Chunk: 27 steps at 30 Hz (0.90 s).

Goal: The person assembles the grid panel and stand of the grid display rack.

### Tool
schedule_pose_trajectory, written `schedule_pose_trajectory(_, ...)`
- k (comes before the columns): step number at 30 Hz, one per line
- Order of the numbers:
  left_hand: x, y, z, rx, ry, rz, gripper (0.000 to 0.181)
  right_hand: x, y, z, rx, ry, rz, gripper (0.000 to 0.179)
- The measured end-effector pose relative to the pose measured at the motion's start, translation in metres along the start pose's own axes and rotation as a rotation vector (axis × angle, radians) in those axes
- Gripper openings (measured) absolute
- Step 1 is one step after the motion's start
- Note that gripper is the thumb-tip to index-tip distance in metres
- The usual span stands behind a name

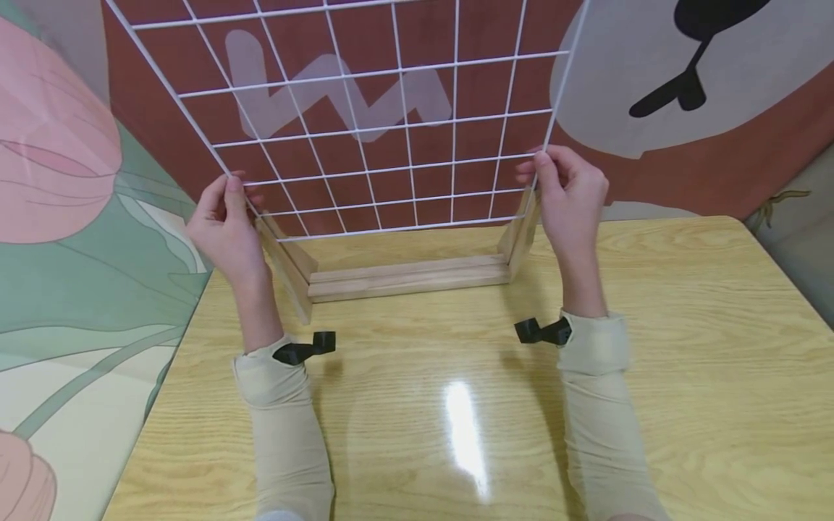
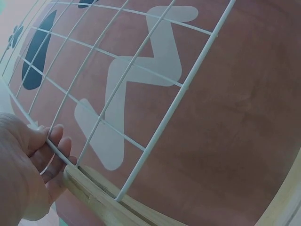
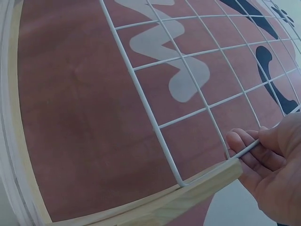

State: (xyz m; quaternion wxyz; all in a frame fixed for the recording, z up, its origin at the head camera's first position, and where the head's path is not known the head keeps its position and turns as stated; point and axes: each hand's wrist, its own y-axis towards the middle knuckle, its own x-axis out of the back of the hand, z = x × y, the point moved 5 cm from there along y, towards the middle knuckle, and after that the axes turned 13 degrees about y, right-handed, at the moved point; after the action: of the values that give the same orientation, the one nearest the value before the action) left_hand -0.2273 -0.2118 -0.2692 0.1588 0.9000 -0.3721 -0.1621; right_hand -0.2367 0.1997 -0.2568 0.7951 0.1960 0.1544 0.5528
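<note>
A white wire grid panel (image 1: 409, 124) stands upright between the two side posts of a wooden stand (image 1: 410, 278). My left hand (image 1: 224, 224) pinches the panel's left edge wire between thumb and fingers, just above the left post. On the opposite side my right hand (image 1: 573, 195) pinches the right edge wire above the right post. In the left wrist view, the panel's lower corner sits in the groove of a wooden post (image 2: 94, 193). The right wrist view shows the other lower corner at the grooved post (image 3: 197, 188). The panel's bottom wire is above the stand's base bar.
The stand rests on a light wood-grain table (image 1: 404, 434). Behind it hangs a red-brown printed backdrop (image 1: 169, 130) with white and black shapes. A pink and green floral covering (image 1: 59, 181) borders the table's left edge.
</note>
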Motion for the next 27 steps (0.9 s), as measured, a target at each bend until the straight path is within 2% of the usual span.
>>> schedule_pose_trajectory(4,-0.0006,0.0008,0.0008,0.034,-0.037,0.004,0.016,-0.0003,-0.0002,-0.0011,0.006,0.014,-0.005,0.027)
schedule_pose_trajectory(8,-0.0007,0.0004,0.0006,0.036,-0.050,0.005,0.018,-0.0010,-0.0003,-0.0022,0.008,0.027,-0.005,0.027)
schedule_pose_trajectory(12,-0.0007,0.0001,0.0003,0.026,-0.037,0.012,0.019,-0.0014,-0.0003,-0.0030,0.007,0.040,-0.006,0.026)
schedule_pose_trajectory(17,0.0007,0.0013,0.0031,0.067,-0.044,0.020,0.019,-0.0021,-0.0002,-0.0042,-0.008,0.063,-0.012,0.026)
schedule_pose_trajectory(27,0.0024,0.0008,0.0037,0.062,0.005,0.036,0.024,-0.0036,-0.0005,-0.0051,0.007,0.092,-0.014,0.024)
